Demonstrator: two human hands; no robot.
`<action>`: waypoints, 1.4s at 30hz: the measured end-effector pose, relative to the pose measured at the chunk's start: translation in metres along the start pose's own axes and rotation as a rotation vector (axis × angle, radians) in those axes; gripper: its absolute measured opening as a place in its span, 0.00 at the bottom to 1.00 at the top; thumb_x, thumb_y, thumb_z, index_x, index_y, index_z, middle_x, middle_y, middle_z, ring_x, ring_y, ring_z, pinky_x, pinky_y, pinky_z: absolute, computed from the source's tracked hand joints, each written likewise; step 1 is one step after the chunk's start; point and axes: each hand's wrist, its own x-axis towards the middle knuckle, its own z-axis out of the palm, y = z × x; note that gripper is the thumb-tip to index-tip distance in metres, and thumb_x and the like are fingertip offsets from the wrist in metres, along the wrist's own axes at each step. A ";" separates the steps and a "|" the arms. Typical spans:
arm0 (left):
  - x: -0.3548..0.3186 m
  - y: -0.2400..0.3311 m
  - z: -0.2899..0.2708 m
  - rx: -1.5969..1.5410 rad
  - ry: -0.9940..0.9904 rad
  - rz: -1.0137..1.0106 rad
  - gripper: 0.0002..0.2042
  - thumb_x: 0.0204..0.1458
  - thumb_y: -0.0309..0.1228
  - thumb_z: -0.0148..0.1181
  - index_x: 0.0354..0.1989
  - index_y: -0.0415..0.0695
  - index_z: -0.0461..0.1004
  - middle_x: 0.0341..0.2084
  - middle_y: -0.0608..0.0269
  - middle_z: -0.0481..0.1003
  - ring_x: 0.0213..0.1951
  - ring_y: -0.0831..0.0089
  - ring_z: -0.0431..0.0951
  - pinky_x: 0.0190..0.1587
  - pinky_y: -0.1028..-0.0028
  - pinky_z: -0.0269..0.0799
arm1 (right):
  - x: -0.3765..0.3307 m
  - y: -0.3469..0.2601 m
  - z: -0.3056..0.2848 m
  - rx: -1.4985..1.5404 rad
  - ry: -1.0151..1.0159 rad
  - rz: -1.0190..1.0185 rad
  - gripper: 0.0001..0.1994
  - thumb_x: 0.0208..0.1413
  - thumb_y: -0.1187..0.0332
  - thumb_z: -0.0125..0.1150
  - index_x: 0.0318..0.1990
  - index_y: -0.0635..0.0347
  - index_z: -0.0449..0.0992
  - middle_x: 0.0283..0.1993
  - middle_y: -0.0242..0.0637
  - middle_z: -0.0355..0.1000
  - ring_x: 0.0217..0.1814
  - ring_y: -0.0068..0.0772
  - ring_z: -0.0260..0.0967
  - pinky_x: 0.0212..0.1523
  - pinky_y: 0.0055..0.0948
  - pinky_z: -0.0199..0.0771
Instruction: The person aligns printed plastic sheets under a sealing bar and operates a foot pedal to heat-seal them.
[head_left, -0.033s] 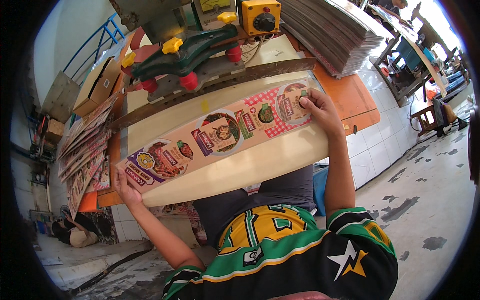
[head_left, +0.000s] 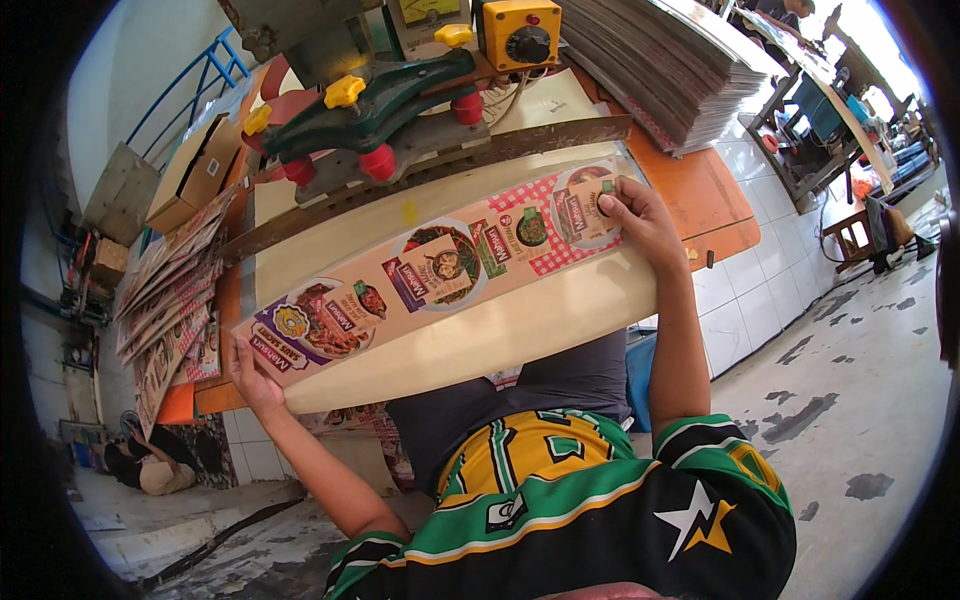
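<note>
Workshop bench, orange wooden tabletop (head_left: 722, 200); broad, smooth cream sheet (head_left: 470, 345) over it. Long, flat, glossy peach strip w/ printed food pics (head_left: 435, 275) lies on cream sheet, betw. both hands. Clock taken from strip centre: long axis approx. 8 to 2. L hand (head_left: 257, 380) at 8, touching near L corner, thumb uppermost; grip partly hidden, can't tell if fingers pinch. R hand (head_left: 645, 220) betw. 2 & 3: thumb pressed on top face, fingers curled, pinching strip's R end. Neither hand nearer (one per end). Long, dark, rust-brown metal bar (head_left: 550, 145) at 12, near far edge, approx. parallel, apart from strip.
</note>
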 end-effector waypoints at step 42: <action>0.037 0.023 -0.010 0.155 0.226 0.199 0.12 0.66 0.38 0.59 0.47 0.42 0.73 0.37 0.70 0.74 0.41 0.81 0.72 0.47 0.75 0.69 | -0.007 -0.006 0.003 0.024 -0.037 0.004 0.14 0.60 0.67 0.67 0.49 0.66 0.81 0.41 0.30 0.80 0.44 0.19 0.72 0.47 0.26 0.72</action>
